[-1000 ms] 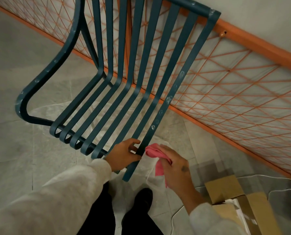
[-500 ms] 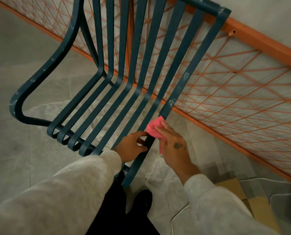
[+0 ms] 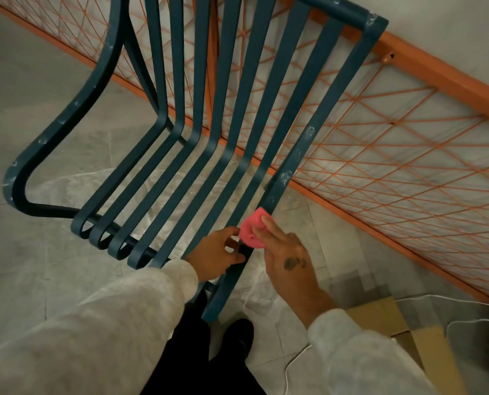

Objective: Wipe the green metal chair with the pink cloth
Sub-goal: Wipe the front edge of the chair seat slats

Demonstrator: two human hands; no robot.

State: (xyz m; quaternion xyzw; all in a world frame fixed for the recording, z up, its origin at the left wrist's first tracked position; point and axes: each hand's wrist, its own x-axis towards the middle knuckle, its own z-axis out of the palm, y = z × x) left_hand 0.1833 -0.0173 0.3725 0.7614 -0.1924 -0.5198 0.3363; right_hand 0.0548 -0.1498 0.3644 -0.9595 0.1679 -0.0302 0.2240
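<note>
The chair [image 3: 237, 132] fills most of the view, a dark green slatted frame standing on the floor [image 3: 38, 81] in front of an orange mesh fence [image 3: 394, 155]; pale smudges dot its right side rail and the left armrest loop. The left hand [image 3: 216, 253] is curled round the near end of that right rail, fingers and thumb closed on the metal, steadying it. The right hand [image 3: 287, 258] lies flat-fingered over the rail just above, pressing the cloth [image 3: 253, 230] against it; the cloth is bunched under the fingertips and pinned to the rail, though how much of it wraps round the far side of the bar I cannot tell.

A second ago the cloth hung off the rail, beside its lower end; half a second ago it was on the rail, and now it sits a little higher along it, so the hand has begun a stroke upward. That suggests the wipe of this rail has only started: the near stretch has been passed over, while the smudges further up towards the backrest remain untouched, as do the slats and the armrest.
</note>
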